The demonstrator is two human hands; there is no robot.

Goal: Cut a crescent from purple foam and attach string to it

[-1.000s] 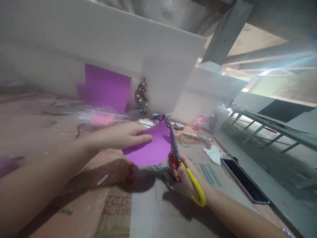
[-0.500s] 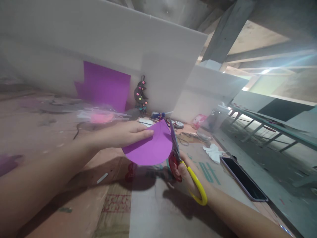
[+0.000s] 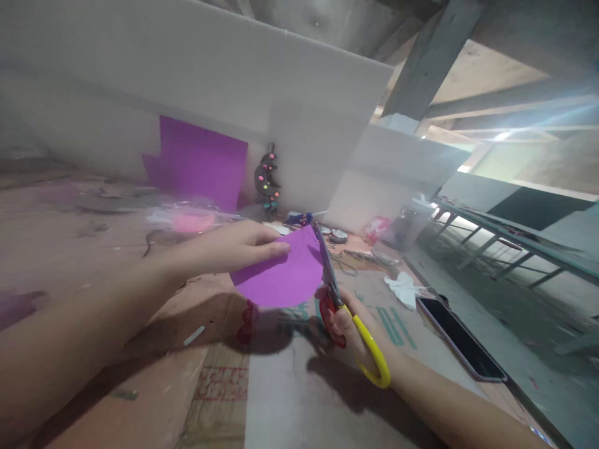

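Left hand [image 3: 243,249]: fingers beneath the purple paper [image 3: 281,280] hidden; left forearm [image 3: 84,349] cut off by the frame. Right hand [image 3: 349,321]: fingers partly cover the red handle of the scissors [image 3: 374,355]. Green lettering [image 3: 397,327]: partly concealed by the same hand. Toward the far edge of the bench [image 3: 154,405]: clear packet [image 3: 191,219], blurred; blue item [image 3: 299,218], too small to identify.

on the near side of the left hand [image 3: 248,245], table [image 3: 283,405] is lying open; a phone [image 3: 461,340] is obstructing right of the right hand [image 3: 350,327].
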